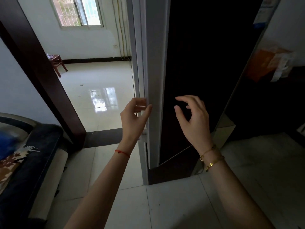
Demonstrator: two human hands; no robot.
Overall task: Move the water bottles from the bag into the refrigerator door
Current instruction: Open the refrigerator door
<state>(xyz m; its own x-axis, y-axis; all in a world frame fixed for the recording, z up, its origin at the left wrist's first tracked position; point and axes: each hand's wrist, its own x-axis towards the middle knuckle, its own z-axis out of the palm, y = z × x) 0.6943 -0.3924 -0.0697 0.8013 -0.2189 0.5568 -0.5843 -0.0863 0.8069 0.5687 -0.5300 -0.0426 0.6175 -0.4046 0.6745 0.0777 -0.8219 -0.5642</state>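
Observation:
A tall dark refrigerator stands straight ahead, seen edge-on, with the pale grey edge of its door facing me. My left hand grips that door edge, fingers curled round its left side and thumb on the front. My right hand hovers just right of the edge, in front of the dark glossy front, fingers loosely spread and holding nothing. No water bottles or bag can be made out for certain; an orange and white shape shows as a reflection on the glossy surface at right.
A dark wooden doorframe at left opens onto a bright tiled room with a small wooden stool and a window. A dark sofa with a blue and brown cloth sits at lower left. White floor tiles lie underfoot.

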